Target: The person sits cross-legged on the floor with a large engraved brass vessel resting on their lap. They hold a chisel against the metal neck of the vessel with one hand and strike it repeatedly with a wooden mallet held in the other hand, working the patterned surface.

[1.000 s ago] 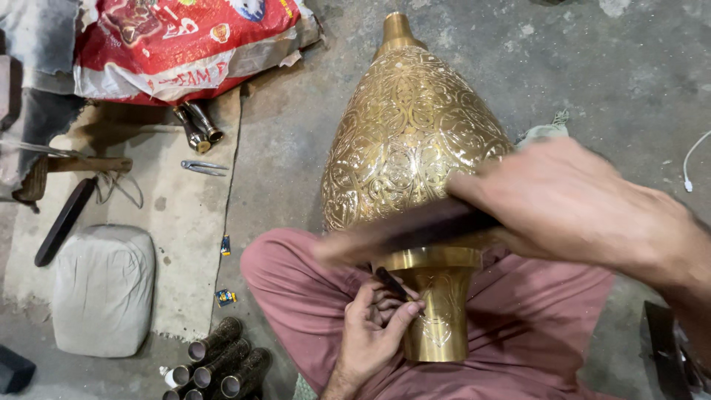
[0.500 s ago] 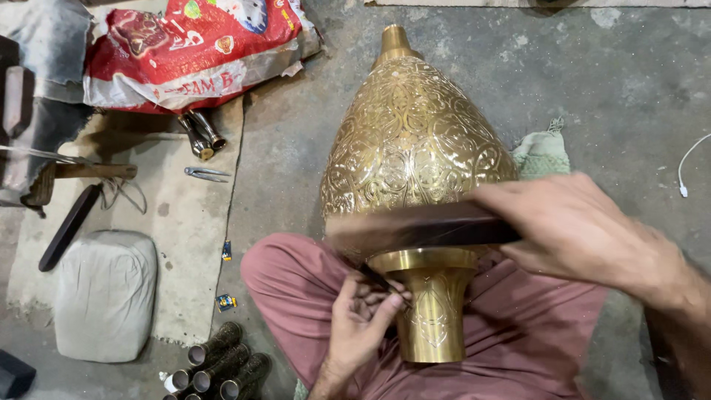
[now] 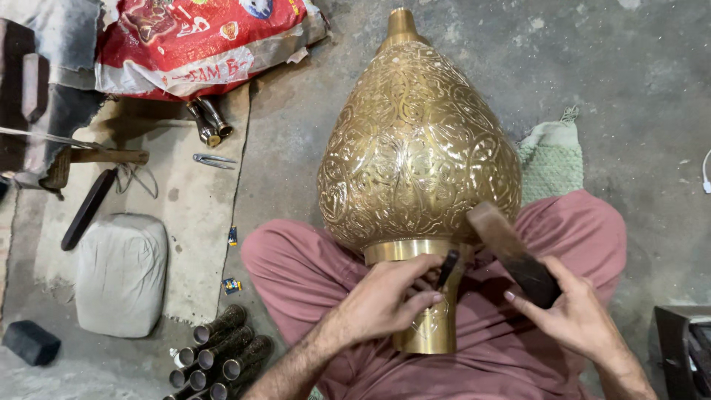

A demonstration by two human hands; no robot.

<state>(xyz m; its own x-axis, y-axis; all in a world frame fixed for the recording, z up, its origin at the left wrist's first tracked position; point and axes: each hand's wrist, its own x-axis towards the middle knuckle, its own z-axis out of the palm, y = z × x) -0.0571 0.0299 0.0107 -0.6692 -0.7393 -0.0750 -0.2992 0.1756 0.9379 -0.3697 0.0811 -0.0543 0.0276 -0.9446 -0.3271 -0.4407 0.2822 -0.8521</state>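
A large engraved brass vessel [image 3: 415, 148] lies on my lap, its narrow neck pointing away and its plain base tube [image 3: 429, 333] toward me. My left hand [image 3: 385, 300] rests on the base tube and pinches a small dark chisel [image 3: 447, 268] against the collar under the engraved body. My right hand [image 3: 574, 315] grips a dark wooden mallet-like block [image 3: 511, 252], held low to the right of the chisel, its end beside the vessel's lower right edge. My legs in pink trousers [image 3: 296, 274] support the vessel.
Several engraved brass tubes [image 3: 218, 348] lie by my left knee. A grey cushion [image 3: 122, 270], a dark bar [image 3: 87, 209], tweezers [image 3: 213, 160] and a red printed sack [image 3: 192, 44] sit to the left. A green cloth [image 3: 552, 159] lies on the right, a dark box [image 3: 681, 348] at the right edge.
My right hand with the wooden block has swung from across the vessel's collar down to the right. My left hand has moved up onto the base tube with the chisel.
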